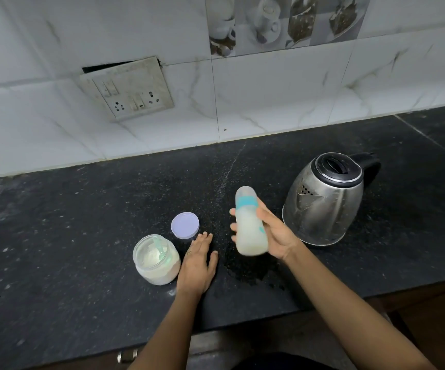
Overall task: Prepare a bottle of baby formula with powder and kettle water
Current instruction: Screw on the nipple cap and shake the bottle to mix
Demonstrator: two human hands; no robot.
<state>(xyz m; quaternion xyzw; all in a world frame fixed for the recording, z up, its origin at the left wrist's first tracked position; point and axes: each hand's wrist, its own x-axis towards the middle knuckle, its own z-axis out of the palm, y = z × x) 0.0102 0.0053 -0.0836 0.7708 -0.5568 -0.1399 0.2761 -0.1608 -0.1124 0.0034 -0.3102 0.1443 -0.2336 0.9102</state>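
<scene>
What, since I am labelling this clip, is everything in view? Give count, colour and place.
baby bottle: one, milky white with teal ring, held above the counter
kettle: one, steel with black lid and handle, right on the counter
powder jar: one, clear with whitish powder, open, left of centre
scoop: one, pale green, inside the jar
jar lid: one, pale lilac, flat behind the jar
counter: one, black speckled
switch panel: one, grey, on the white tiled wall
left hand: flat on the counter beside the jar
right hand: grips the bottle
</scene>
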